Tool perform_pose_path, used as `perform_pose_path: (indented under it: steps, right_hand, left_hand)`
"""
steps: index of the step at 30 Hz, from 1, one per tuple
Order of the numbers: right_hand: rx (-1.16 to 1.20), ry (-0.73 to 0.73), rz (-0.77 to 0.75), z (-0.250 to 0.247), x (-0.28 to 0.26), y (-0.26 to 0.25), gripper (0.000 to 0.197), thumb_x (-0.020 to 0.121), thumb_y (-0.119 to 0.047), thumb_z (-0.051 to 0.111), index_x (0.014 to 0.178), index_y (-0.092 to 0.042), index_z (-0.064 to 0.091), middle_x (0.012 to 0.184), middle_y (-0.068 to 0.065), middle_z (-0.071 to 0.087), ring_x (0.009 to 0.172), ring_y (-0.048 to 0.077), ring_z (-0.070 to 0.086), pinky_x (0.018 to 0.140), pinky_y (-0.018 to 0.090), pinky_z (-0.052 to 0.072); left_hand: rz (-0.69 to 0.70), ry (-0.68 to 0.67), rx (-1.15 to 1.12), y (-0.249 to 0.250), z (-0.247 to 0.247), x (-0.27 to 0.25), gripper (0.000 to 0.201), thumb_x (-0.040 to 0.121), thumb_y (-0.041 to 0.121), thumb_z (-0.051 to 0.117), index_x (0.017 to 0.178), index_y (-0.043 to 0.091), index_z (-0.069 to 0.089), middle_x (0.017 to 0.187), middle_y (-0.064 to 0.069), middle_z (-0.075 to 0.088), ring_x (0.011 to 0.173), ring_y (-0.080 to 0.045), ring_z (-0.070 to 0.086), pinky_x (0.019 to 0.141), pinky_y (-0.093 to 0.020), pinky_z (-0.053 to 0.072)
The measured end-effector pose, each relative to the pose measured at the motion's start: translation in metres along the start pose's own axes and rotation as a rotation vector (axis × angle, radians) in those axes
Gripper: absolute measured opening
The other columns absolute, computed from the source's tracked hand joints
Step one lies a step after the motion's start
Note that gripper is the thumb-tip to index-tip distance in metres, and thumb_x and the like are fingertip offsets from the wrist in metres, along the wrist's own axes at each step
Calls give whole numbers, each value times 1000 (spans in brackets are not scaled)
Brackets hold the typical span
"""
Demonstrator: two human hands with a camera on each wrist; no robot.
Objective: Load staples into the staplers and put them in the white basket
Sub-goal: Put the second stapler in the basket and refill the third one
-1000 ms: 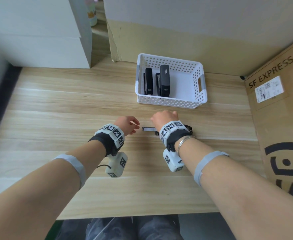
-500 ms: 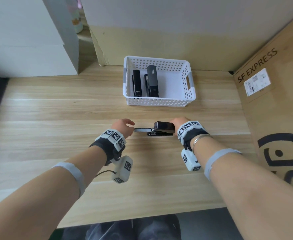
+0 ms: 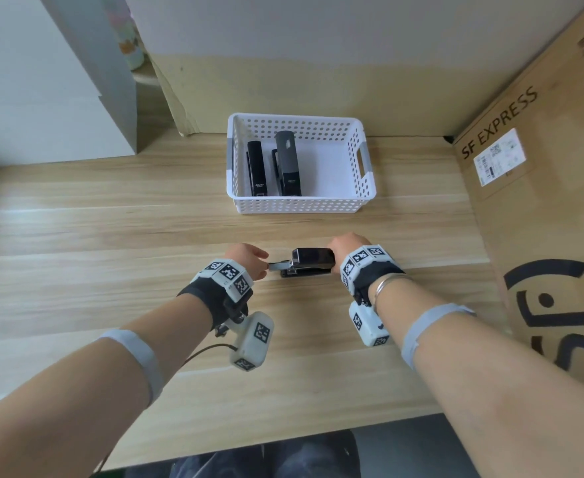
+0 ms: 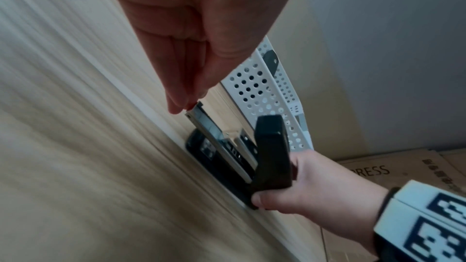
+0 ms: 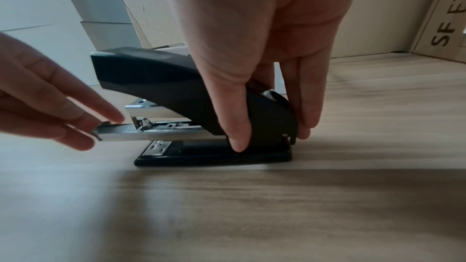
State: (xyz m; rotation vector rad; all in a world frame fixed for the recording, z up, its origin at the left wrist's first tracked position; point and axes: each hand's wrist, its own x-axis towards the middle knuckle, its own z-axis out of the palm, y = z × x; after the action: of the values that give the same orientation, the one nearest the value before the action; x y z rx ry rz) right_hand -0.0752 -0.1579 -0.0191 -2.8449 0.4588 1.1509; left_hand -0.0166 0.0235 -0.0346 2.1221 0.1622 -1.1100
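Since half a second ago the left hand (image 3: 247,258) has come closer to the stapler (image 3: 309,263), and the metal tray (image 5: 126,131) sticking out of its front looks shorter. "SF EXPRESS" is printed on the carton (image 3: 538,188) at the right; the label on it is too small to read. Left fingertips (image 4: 176,107) pinch the tray's outer end, fingers nearly together. The right hand (image 3: 347,244) clamps the stapler's rear, thumb (image 5: 235,127) on one side and fingers on the other, with its base flat on the table (image 3: 111,236). Two more staplers (image 3: 273,167) lie side by side in the basket (image 3: 364,191) beyond.
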Motion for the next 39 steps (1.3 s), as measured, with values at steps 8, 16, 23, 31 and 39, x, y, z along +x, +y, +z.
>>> perform_pose_path:
  steps: [8, 16, 23, 31, 39]
  right_hand:
    - [38, 5, 16, 2, 5, 1, 21, 85, -12, 58, 103, -9, 69, 81, 8, 59, 73, 29, 56, 65, 26, 43]
    - [51, 52, 13, 6, 8, 2, 21, 82, -8, 62, 102, -8, 69, 82, 10, 62, 74, 29, 60, 65, 26, 47]
    - [55, 29, 28, 2, 3, -1, 20, 82, -14, 66, 100, -6, 68, 73, 7, 57, 72, 27, 58, 63, 27, 46]
    - [48, 60, -100, -16, -11, -11, 23, 81, -21, 66, 104, -17, 64, 83, 4, 60, 73, 26, 59, 60, 28, 44]
    - [80, 189, -183, -112, -29, 0, 39, 77, -32, 73, 111, -17, 61, 103, 4, 68, 89, 25, 64, 66, 29, 49]
  left_hand:
    - [22, -115, -27, 17, 23, 3, 45, 88, 3, 53, 130, 20, 51, 90, -10, 67, 80, -20, 61, 93, -39, 55]
    - [102, -42, 184, 22, 25, 5, 53, 88, 8, 54, 135, 27, 42, 68, 6, 52, 55, -8, 46, 54, -19, 45]
    - [130, -117, 333, 35, 16, 4, 45, 88, 11, 57, 129, 27, 50, 100, 6, 56, 67, -8, 52, 56, -16, 41]
    - [149, -75, 378, 40, 18, -1, 32, 87, 5, 53, 116, 15, 60, 104, -9, 69, 92, -22, 64, 83, -30, 50]
    - [331, 144, 386, 106, -34, -5, 26, 89, 8, 45, 108, 6, 64, 103, -16, 71, 96, -32, 68, 89, -42, 56]
